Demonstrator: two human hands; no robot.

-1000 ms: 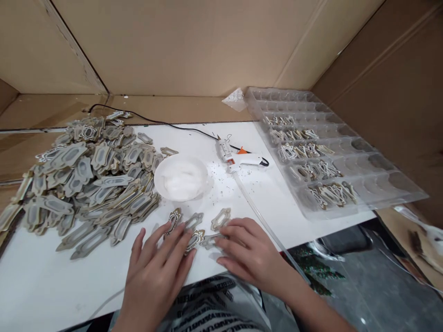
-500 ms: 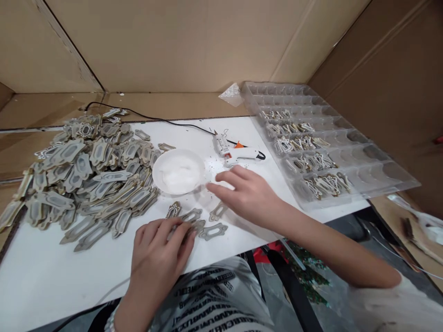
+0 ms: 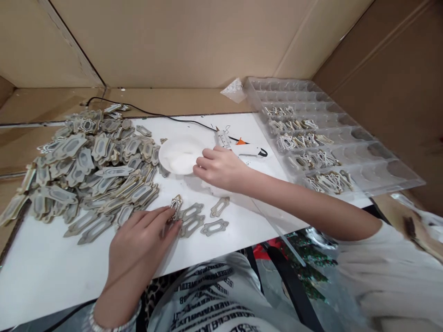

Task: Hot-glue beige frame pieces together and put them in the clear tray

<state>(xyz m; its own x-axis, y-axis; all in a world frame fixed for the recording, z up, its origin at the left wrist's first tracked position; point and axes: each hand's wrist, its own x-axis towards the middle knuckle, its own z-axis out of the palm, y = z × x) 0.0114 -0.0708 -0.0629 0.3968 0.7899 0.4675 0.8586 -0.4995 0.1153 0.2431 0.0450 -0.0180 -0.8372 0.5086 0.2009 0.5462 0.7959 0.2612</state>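
Observation:
My left hand [image 3: 138, 249] is pinched round a small ornate frame-shaped piece [image 3: 176, 206] with a dark and light patterned face, held near the white tabletop. Just right of its fingertips lie several plain grey frame pieces [image 3: 214, 227], flat and loose. My right hand [image 3: 221, 169] is closed at the right rim of a white bowl [image 3: 166, 159]; its fingertips hide that part of the rim. White material lies in the bowl. A white glue gun [image 3: 247, 150] with an orange part rests just beyond my right hand.
A big heap of grey frame pieces [image 3: 104, 170] covers the left side. At the right stands a clear compartment tray [image 3: 377, 173] with pieces in several rows. A black cable [image 3: 148, 112] runs along the back. A translucent rod [image 3: 290, 249] juts past the front edge. Cardboard walls [image 3: 194, 41] enclose the table.
My right hand has come left and down to the bowl, which has shifted away from me. My left hand has drawn left off the grey pieces and taken the ornate piece.

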